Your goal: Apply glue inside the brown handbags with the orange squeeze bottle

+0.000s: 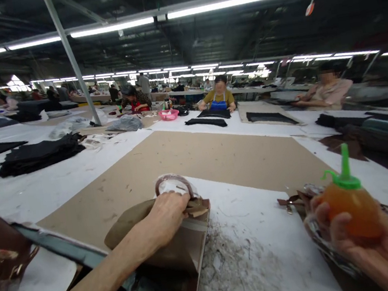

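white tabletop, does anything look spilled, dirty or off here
Yes: a grey-brown, stringy smear covers the white surface just right of the khaki piece under the left hand. It looks odd because the white around it is much cleaner. Whether it is dried residue or dirt, I can't tell.

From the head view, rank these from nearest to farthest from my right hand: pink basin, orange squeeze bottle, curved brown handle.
1. Orange squeeze bottle: in the right hand.
2. Curved brown handle: to the left, by the left hand.
3. Pink basin: far across the table.
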A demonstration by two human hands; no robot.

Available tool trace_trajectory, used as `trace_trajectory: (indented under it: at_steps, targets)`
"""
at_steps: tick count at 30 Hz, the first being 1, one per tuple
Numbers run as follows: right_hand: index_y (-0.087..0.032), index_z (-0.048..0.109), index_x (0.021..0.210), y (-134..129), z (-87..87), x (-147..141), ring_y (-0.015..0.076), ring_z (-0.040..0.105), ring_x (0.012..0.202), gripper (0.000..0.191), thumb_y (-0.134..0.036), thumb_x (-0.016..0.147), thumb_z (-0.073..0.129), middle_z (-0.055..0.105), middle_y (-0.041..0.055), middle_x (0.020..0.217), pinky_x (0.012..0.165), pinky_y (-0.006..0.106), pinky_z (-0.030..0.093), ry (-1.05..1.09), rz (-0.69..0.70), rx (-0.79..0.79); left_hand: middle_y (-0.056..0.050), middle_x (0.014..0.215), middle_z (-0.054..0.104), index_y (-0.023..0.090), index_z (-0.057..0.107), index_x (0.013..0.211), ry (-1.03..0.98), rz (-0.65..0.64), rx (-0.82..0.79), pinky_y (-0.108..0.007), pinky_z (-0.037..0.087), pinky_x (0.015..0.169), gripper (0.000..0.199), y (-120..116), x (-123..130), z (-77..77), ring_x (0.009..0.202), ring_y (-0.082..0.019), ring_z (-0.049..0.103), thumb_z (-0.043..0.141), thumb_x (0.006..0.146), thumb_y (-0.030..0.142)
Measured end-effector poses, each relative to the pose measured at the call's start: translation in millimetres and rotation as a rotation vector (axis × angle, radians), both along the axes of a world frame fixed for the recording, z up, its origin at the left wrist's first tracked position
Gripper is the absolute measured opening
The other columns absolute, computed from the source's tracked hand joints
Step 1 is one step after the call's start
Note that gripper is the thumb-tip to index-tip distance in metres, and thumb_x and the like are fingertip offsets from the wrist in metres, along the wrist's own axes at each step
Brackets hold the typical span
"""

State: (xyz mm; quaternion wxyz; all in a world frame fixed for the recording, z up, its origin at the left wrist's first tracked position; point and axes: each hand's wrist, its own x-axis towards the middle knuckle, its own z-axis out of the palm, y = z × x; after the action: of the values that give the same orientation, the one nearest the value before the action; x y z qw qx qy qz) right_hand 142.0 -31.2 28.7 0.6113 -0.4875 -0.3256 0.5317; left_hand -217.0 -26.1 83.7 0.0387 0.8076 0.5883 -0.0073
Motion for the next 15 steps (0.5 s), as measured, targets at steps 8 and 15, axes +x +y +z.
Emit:
trace_trajectory:
  at_steps: [8,15]
  targets:
    - [-0.028,0.060,0.105,-16.9,-15.1,-4.3,0.0240,0.058,0.097,0.025,-0.036,0.081,0.059,0.051,0.0085,0.121,0.062,0.024,0.056,0.839,-0.066,-0.220,-0.008,0.096,0.065,0.019,0.061,0.096,-0.080,0.007,0.130,-0.034,0.043,0.076,0.021,22.2,-28.8,3.5,0.092,-0.025,0.059,0.050,0.077,0.019]
    - [-0.020,0.049,0.120,-25.9,-26.9,4.4,0.0302,0.055,0.099,0.045,-0.003,0.078,0.049,0.041,0.0190,0.124,0.061,0.032,0.056,0.839,-0.027,-0.094,-0.011,0.093,0.063,0.015,0.059,0.097,0.169,-0.065,0.320,-0.038,0.043,0.073,0.019,54.0,-33.0,28.9,0.088,-0.028,0.058,0.049,0.080,0.017]
